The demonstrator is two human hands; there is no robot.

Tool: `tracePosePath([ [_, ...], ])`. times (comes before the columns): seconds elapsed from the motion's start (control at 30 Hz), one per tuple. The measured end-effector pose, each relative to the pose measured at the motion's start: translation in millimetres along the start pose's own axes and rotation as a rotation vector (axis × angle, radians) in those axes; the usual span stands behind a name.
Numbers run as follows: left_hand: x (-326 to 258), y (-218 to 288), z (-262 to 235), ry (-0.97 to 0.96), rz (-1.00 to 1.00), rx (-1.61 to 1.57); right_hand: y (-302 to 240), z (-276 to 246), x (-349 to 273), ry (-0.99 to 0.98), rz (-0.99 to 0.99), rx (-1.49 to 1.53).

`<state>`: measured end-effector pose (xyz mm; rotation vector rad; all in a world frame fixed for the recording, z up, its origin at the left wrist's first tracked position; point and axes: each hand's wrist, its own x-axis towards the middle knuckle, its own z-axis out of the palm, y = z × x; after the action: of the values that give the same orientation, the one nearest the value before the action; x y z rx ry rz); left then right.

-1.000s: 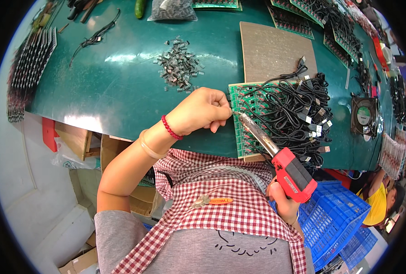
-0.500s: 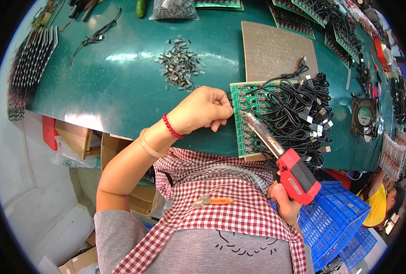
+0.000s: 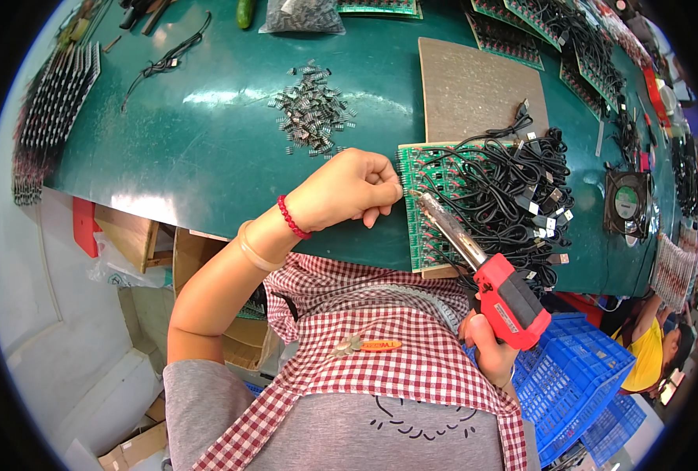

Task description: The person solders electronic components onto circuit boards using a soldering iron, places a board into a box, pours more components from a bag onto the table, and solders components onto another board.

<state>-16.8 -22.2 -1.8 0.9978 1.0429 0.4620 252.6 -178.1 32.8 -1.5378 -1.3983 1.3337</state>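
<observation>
At the left edge of a green circuit board panel (image 3: 427,235), my left hand (image 3: 357,190) is closed in a pinch, thumb against forefinger. Whatever those fingertips hold is hidden or too small to make out. My right hand (image 3: 490,353) grips the handle of a red and black soldering iron (image 3: 513,302). The metal barrel of the iron points up and left, its tip over the panel close to my left fingertips. Black USB cables (image 3: 513,188) lie tangled across the right part of the panel. Beyond my left hand is a loose pile of small black components with metal pins (image 3: 311,110).
A brown board (image 3: 482,90) lies behind the panel on the green table (image 3: 207,157). A bag of small parts (image 3: 302,16) stands at the back, and a black fan (image 3: 627,200) at the right. Blue crates (image 3: 568,377) sit below the table's right edge, near another person (image 3: 647,357).
</observation>
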Motion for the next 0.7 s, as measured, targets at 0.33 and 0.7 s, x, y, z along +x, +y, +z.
tracePosePath([
  [0.33, 3, -2, 0, 0.000, 0.005, 0.003, -2, -1, 0, 0.042, 0.004, 0.048],
  [0.7, 2, -1, 1, 0.016, -0.035, -0.035, -4, -1, 3, 0.048, 0.024, 0.039],
])
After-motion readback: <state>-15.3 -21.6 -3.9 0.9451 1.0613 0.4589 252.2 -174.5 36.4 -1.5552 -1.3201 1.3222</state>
